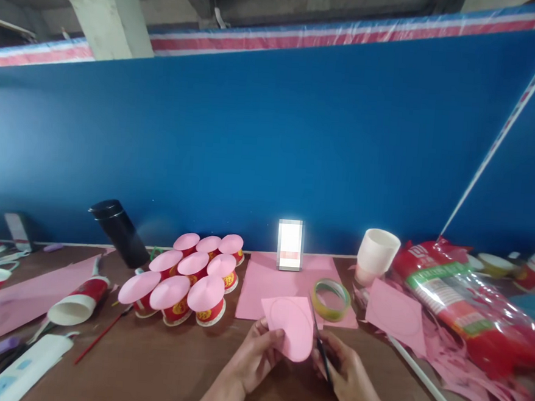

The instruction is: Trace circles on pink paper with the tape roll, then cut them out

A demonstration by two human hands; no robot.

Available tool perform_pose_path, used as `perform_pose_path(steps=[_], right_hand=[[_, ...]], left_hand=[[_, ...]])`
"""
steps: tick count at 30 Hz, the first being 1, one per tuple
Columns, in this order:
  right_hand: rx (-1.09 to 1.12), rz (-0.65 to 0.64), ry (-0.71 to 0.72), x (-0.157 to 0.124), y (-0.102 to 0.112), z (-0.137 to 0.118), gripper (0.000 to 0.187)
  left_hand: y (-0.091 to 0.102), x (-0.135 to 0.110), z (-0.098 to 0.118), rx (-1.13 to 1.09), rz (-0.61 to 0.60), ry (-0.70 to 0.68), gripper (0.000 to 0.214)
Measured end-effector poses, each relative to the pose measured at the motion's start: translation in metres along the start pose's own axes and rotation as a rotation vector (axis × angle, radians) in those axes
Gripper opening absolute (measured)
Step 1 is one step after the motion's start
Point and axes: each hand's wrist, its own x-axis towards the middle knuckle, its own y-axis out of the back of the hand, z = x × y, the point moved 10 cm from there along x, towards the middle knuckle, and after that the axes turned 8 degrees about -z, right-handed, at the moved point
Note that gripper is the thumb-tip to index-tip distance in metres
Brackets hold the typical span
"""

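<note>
My left hand (254, 353) pinches a pink paper piece (290, 325) with a circle drawn on it, held just above the brown table (159, 364). My right hand (347, 374) grips dark scissors (321, 345) whose blades meet the paper's right edge. Its lower edge is cut into a curve. Behind it lie a pink sheet (270, 286) and a roll of tape (331, 298).
Several red paper cups with pink paper lids (188, 280) cluster at centre left. A black flask (118, 233), a tipped cup (79, 303), a white cup stack (376, 254), a bag of cups (462, 299) and pink scraps (466, 367) surround the spot. A blue partition (271, 146) backs the table.
</note>
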Motion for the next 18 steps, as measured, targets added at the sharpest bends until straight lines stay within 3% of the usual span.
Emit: perform_pose_path(steps=[8,18], right_hand=[[-0.069,0.038,-0.042,-0.004,0.005,0.003,0.034],[-0.116,0.042,-0.084,-0.003,0.006,0.007,0.03]], left_hand=[[0.017,0.002,-0.006,-0.111,0.082,0.025,0.014],[0.03,0.0,-0.008,-0.214,0.169,0.023,0.03]])
